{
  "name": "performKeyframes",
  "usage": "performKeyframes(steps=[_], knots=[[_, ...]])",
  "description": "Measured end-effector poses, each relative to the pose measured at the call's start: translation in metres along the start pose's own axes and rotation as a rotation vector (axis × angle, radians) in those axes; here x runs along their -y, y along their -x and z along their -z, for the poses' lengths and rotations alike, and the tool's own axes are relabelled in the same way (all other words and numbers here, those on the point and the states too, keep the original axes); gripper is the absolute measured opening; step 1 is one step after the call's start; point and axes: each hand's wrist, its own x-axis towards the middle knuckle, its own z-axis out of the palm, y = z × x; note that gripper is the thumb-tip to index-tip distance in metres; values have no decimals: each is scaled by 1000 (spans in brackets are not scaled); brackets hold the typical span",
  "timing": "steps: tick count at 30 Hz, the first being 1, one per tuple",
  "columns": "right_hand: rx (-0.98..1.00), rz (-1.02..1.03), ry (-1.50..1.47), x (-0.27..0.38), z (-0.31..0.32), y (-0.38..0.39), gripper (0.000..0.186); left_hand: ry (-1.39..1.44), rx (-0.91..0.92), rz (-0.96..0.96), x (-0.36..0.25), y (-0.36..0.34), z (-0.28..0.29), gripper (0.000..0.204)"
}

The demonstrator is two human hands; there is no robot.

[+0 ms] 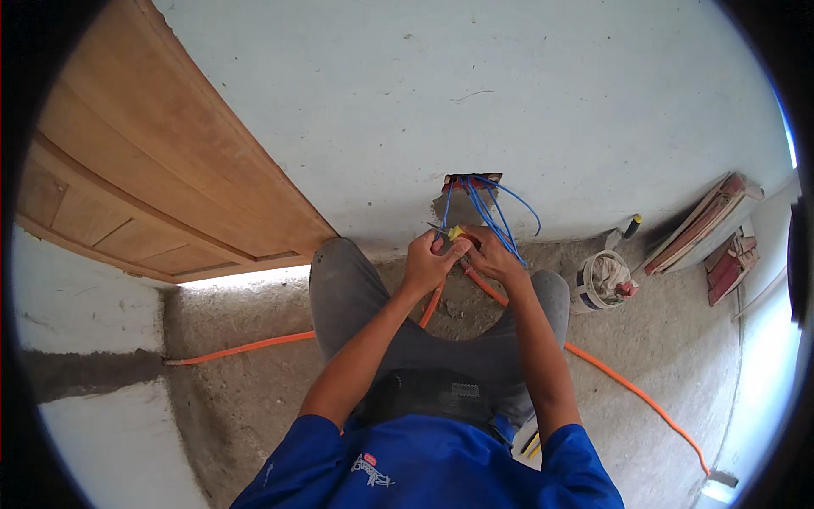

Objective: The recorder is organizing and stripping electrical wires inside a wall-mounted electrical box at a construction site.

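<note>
Several blue wires (504, 215) come out of a reddish wall box (473, 180) set low in the pale wall. My left hand (428, 261) is closed, its fingers pinched around one blue wire just below the box. Close beside it, my right hand (494, 253) grips a yellow-handled hand tool (456, 232) with a dark metal tip. That tip reaches toward the wire at my left fingers; the tool's exact kind is hard to make out. Other blue wires hang behind my right hand, and one loops out to the right.
Orange conduit (632, 392) runs over the rough floor on both sides and rises between my knees. A wooden door (170, 136) stands at left. To the right are a white bucket (585, 284) with rags, a trowel (623, 232) and leaning boards (699, 222).
</note>
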Motion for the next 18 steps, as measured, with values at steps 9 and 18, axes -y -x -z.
performKeyframes(steps=[9, 18], knots=[[82, -85, 42, -5, 1, -9, 37, -41, 10, 28, -3, 0, 2, 61], [-101, 96, 236, 6, 7, -9, 36, -95, -15, 23, -10, 1, 3, 58]])
